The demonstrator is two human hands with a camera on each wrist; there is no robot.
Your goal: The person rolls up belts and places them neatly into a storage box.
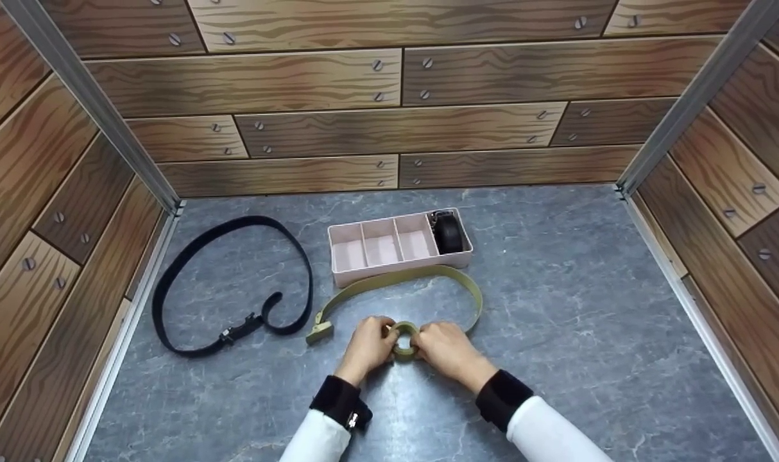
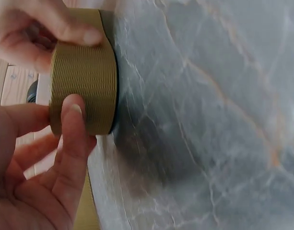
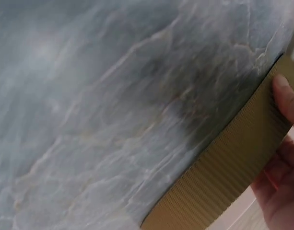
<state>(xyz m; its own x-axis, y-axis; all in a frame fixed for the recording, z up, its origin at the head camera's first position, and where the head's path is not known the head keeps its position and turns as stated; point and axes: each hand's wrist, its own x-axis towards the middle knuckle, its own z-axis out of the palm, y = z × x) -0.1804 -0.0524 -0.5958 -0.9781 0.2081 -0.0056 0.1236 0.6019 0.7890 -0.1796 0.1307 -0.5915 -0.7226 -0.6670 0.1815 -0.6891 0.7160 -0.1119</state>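
Note:
An olive-green webbing belt [image 1: 389, 277] lies on the floor in a wide loop, its near end wound into a small ring-shaped coil [image 2: 84, 72]. My left hand [image 1: 368, 346] pinches the left side of this coil between thumb and fingers. On the opposite side, my right hand [image 1: 447, 350] grips the coil too, its thumb [image 3: 285, 93] lying on the ribbed webbing in the right wrist view. The belt's buckle end [image 1: 320, 332] rests on the floor left of my left hand. Some fingers are hidden behind the coil.
Behind the olive belt stands a pale pink divided tray [image 1: 348, 276], a rolled black belt [image 1: 449, 232] in its rightmost compartment. A black belt [image 1: 158, 301] with a black buckle [image 1: 242, 328] lies looped at left. Wood-patterned walls [image 1: 325, 83] enclose the grey marbled surface.

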